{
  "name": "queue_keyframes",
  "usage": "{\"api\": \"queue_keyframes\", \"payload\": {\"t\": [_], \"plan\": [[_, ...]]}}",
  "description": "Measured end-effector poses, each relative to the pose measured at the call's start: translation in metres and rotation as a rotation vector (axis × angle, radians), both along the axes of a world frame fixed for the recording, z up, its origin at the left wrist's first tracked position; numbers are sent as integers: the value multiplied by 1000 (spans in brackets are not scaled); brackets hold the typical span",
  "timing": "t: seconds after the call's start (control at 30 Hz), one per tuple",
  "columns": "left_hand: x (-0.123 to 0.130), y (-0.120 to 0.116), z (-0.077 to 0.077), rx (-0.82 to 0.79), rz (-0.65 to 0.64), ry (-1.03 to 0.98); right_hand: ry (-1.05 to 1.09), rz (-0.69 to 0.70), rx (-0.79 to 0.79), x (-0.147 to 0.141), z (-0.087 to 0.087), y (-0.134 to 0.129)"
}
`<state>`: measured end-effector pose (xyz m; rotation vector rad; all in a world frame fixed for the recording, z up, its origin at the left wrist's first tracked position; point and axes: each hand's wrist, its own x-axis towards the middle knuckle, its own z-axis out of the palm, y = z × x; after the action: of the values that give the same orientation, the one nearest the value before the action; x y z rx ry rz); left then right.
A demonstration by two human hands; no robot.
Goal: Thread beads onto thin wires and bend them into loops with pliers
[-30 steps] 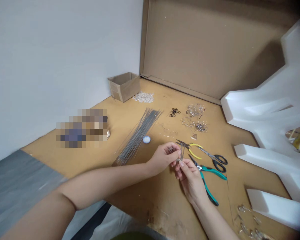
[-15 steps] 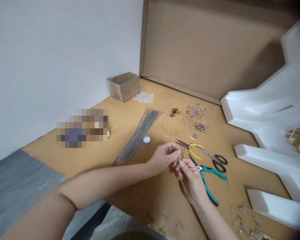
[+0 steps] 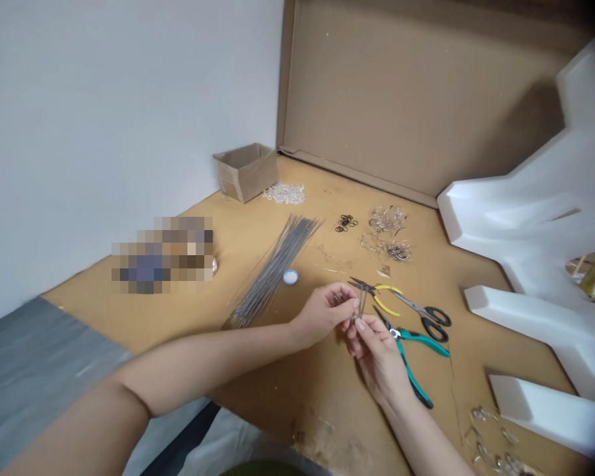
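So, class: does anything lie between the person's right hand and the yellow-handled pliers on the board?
Yes. The nose of the teal-handled pliers lies between the right hand and the yellow-handled pliers. The right hand is pinching a thin metal piece together with the left hand.

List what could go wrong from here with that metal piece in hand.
The thin metal piece, pinched between the left hand and right hand, could slip and drop. The left forearm lies close to the end of the loose wire bundle and might brush and scatter it. The right hand also sits right by the teal pliers, which it could knock.
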<state>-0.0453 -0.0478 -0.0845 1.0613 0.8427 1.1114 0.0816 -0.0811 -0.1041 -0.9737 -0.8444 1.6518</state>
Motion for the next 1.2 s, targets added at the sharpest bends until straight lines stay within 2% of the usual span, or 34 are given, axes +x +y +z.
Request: {"api": "queue_keyframes", "payload": {"t": [0.63, 0.87, 1.2], "plan": [[1, 0, 1, 1, -1, 5, 17, 15, 8, 1, -2, 0], [2, 0, -3, 19, -2, -7, 32, -13, 7, 1, -3, -1], [2, -1, -1, 19, 1, -13, 64, -28, 0, 2, -6, -1]]}}
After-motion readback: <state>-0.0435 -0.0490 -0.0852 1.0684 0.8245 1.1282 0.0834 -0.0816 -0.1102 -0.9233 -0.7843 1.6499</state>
